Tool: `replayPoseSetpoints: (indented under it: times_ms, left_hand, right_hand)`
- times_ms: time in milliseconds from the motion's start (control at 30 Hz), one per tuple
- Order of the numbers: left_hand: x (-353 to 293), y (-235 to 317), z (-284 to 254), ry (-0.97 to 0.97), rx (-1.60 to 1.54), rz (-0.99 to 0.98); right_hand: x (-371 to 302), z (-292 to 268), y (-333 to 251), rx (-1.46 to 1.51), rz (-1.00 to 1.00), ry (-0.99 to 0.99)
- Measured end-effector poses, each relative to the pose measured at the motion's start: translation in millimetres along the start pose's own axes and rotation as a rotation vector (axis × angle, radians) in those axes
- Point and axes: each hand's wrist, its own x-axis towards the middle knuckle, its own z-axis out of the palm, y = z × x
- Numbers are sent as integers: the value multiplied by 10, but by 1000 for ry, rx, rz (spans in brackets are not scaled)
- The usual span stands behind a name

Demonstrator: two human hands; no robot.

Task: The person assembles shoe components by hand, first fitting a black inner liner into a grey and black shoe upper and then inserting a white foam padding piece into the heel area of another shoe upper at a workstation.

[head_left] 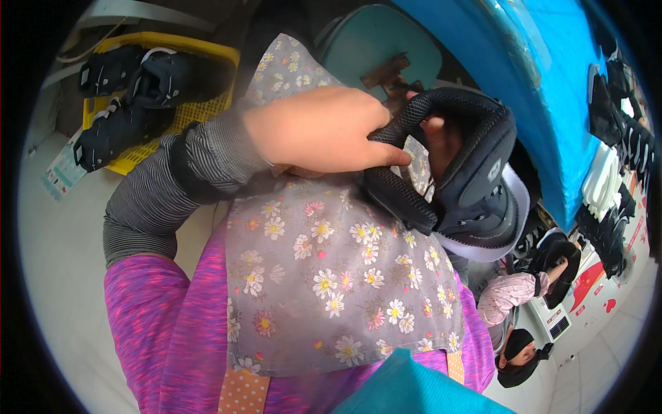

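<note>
A black shoe upper (476, 196) with a padded mesh collar and a pale strip along its lower edge is held over my lap, its opening facing me. My left hand (327, 131), in a striped grey sleeve, pinches the collar's left edge between thumb and fingers. Fingers of my right hand (441, 143) show through the shoe's opening, curled against its inner side. The rest of that hand and its arm are hidden behind the shoe. A grey flowered apron (331, 276) covers my lap beneath both hands.
A yellow basket (231, 65) of black shoe uppers (169, 79) stands at the far left. A teal stool (383, 41) is ahead. The blue-covered table (531, 90) on the right bears black pieces and white strips (601, 172). Another person (510, 300) works at the lower right.
</note>
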Motion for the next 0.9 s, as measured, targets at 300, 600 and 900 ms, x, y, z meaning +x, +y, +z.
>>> replayPoseSetpoints:
  times_ms: [300,600,900]
  left_hand:
    - [86,205,-5,248,64,30]
    - [191,215,141,461,58,867]
    - [178,275,20,590,9,494]
  right_hand:
    - [51,-20,168,472,-133,114]
    - [323,10,350,1060,80,-466]
    - [19,-237,184,679,-54,93]
